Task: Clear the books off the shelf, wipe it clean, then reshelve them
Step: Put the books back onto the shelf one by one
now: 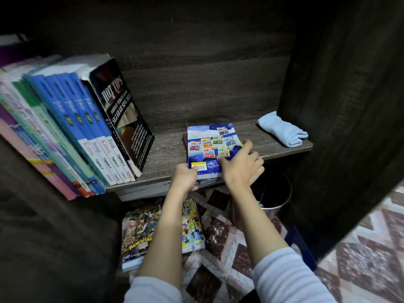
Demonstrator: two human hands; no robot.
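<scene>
A small stack of books (211, 145) lies flat at the near edge of the shelf (168, 143), right of the leaning row of books (87, 127). The left hand (185, 174) grips its near-left corner, and the right hand (240, 167) curls over its right edge. The lower books jut past the edge, so an uneven pull could spill them towards the bin (275, 193) below, and the unpropped row could slump right.

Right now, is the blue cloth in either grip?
No, the blue cloth lies at the right end of the shelf, apart from the left grip and right grip, which both hold the flat stack of books.
</scene>
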